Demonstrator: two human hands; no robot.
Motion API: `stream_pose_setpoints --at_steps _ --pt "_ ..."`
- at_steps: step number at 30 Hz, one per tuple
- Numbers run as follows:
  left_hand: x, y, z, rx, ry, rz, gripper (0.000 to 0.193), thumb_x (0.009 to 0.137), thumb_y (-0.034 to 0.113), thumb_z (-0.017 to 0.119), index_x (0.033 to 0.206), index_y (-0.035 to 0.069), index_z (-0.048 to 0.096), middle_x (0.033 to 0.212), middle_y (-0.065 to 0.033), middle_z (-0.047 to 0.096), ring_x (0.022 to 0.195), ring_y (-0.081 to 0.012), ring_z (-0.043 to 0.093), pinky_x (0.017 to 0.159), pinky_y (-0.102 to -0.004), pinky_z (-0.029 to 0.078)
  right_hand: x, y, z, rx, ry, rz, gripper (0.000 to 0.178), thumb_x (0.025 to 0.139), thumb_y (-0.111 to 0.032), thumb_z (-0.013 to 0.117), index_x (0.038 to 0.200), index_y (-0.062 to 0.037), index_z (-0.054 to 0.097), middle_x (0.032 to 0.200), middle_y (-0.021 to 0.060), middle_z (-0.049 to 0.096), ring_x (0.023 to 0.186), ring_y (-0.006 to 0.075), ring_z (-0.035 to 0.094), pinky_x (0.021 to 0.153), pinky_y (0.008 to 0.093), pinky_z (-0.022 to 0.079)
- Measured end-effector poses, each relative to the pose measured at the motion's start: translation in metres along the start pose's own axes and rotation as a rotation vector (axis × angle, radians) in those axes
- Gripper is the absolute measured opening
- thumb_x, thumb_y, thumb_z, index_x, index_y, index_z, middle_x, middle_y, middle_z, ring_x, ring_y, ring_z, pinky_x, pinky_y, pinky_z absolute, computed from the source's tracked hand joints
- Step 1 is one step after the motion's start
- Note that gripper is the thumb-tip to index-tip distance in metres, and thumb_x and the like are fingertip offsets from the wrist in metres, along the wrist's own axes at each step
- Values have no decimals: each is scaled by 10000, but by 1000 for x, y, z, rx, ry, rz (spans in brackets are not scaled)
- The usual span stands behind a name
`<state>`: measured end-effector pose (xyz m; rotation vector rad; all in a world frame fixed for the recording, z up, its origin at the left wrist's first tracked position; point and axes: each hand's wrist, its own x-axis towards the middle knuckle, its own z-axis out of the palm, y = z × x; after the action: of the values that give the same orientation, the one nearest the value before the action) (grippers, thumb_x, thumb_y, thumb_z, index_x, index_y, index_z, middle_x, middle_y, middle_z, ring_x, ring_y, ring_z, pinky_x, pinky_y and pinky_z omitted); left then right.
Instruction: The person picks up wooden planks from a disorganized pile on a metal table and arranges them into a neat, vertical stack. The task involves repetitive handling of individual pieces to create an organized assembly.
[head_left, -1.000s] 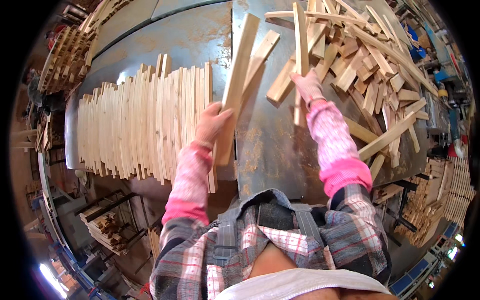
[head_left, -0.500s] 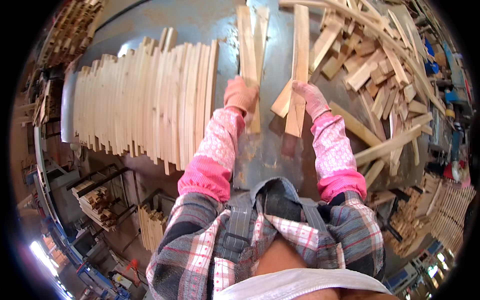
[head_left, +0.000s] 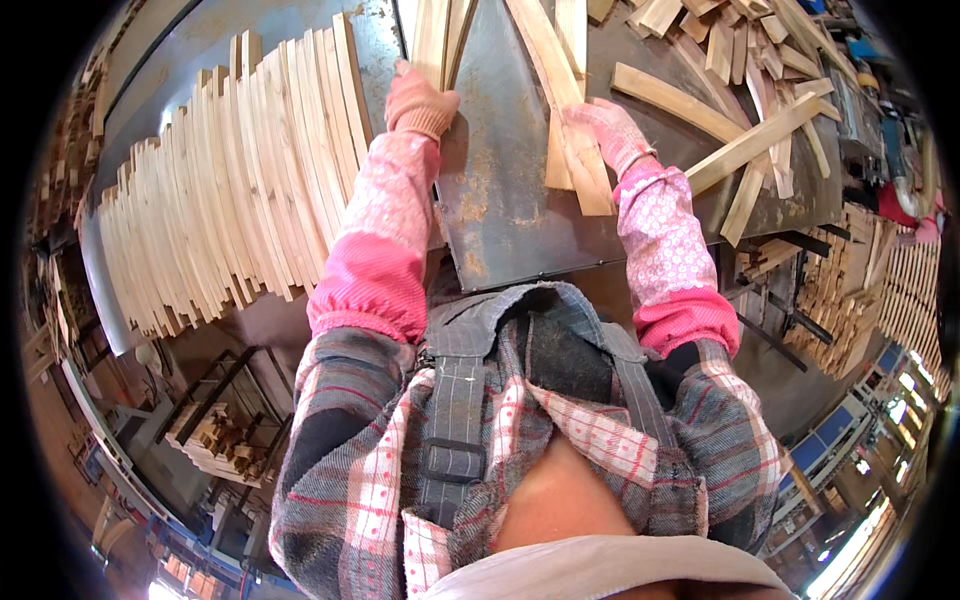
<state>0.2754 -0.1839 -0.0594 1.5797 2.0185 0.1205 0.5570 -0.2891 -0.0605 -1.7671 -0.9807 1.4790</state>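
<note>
My left hand (head_left: 420, 103), in a pale pinkish work glove, is closed at the near ends of a couple of wooden strips (head_left: 432, 45) that run away toward the upper edge. Its fingertips are partly hidden. My right hand (head_left: 608, 132), gloved alike, grips the right edge of a long wooden strip (head_left: 583, 165). Under that strip a second wooden piece (head_left: 558, 155) lies crossed at an angle. Both hands are low over the metal tabletop (head_left: 500, 180). Pink patterned sleeve covers reach up both forearms.
On the left lies a wide row of wooden strips (head_left: 240, 170), side by side. At the upper right is a jumbled heap of wood pieces (head_left: 740, 50), with loose strips (head_left: 680, 100) near my right hand. Stacked wood (head_left: 220, 440) stands on a rack below left.
My view has turned and the table appears shifted upward. The left hand now sits at the near ends of its strips, which earlier reached past it. The right hand stays on its strip.
</note>
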Motion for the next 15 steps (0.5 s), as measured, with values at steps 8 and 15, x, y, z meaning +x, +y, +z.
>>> stream_pose_setpoints --at_steps 8,15 --pt "-88 -86 -7 -1528 -423 -159 574 857 54 646 1417 12 526 1028 -98 665 891 -176 667 781 -316 591 -45 -15 41 -902 503 207 746 836 -436 749 1435 -59 512 1375 238 601 1289 386 594 1052 461 501" --pt "-114 -99 -28 -1262 -432 -38 444 904 15 703 1329 33 579 1073 -38 679 918 -121 642 826 -245 550 -59 -13 64 -738 336 270 603 823 -309 792 1309 -20 583 1263 223 670 1179 356 664 976 452 540"
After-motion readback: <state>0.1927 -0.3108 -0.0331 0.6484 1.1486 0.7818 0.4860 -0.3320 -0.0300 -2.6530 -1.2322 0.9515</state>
